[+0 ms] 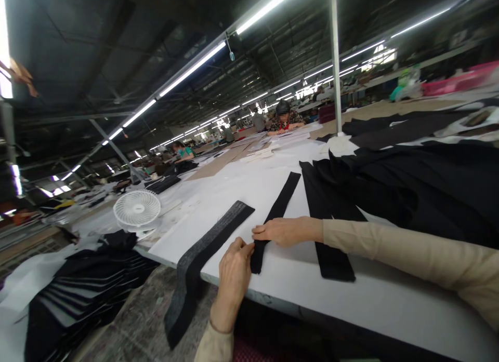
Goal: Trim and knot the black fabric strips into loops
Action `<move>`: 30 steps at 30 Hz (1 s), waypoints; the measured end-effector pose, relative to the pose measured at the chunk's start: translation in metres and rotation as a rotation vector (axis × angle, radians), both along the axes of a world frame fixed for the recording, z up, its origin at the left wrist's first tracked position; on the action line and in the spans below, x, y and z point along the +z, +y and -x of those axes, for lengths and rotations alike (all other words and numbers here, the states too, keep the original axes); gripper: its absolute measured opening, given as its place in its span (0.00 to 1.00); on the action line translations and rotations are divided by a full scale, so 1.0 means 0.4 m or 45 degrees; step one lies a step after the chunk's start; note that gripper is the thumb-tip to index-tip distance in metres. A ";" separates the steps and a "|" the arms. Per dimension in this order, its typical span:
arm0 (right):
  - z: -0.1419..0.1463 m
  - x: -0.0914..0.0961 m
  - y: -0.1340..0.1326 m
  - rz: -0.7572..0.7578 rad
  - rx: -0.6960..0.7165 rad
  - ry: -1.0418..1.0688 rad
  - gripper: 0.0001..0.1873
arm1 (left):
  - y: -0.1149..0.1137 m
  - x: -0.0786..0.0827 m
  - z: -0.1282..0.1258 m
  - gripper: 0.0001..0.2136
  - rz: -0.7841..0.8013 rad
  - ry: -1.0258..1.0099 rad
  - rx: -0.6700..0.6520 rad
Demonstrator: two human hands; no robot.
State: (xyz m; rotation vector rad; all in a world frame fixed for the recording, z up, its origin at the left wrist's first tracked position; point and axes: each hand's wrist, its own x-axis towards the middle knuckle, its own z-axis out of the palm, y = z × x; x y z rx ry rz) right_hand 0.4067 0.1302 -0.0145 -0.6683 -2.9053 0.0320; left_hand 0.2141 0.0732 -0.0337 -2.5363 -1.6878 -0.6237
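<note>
A narrow black fabric strip (284, 198) lies slantwise on the white-covered table (312, 310). At its left edge my left hand (236, 268) is closed, thumb and fingertips pinching the cloth. My right hand (288, 231) reaches across the strip from the right, fingers together and fingertips gripping the same edge, close to the left fingertips. To the left, a wider black strip with a grey speckled band (214, 237) hangs over the table's front edge. Right of my hands lies another black fabric piece (331, 258), partly under my right forearm.
Heaped black cloth (421, 180) covers the table's right side. A white fan (137, 209) stands at the left edge, above a stack of black and white pieces (89, 279). A metal post (336, 66) rises behind. Two people (286, 120) work farther back.
</note>
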 end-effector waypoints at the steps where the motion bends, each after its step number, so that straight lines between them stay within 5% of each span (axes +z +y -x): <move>1: 0.001 0.003 -0.002 0.004 0.014 -0.016 0.33 | 0.002 -0.002 0.005 0.15 0.011 -0.062 -0.024; 9: -0.003 0.027 -0.014 0.074 0.022 -0.091 0.38 | -0.023 -0.019 0.038 0.14 0.015 -0.700 -0.058; 16: 0.003 0.026 -0.020 0.113 -0.037 -0.074 0.39 | -0.064 -0.032 0.058 0.09 -0.129 -0.573 0.088; 24: 0.007 0.026 -0.020 0.147 0.005 -0.073 0.38 | -0.064 -0.065 0.065 0.10 -0.282 -0.313 -0.005; 30: 0.009 0.023 -0.020 0.211 -0.009 -0.065 0.36 | -0.085 -0.043 0.084 0.13 -0.037 -0.799 0.048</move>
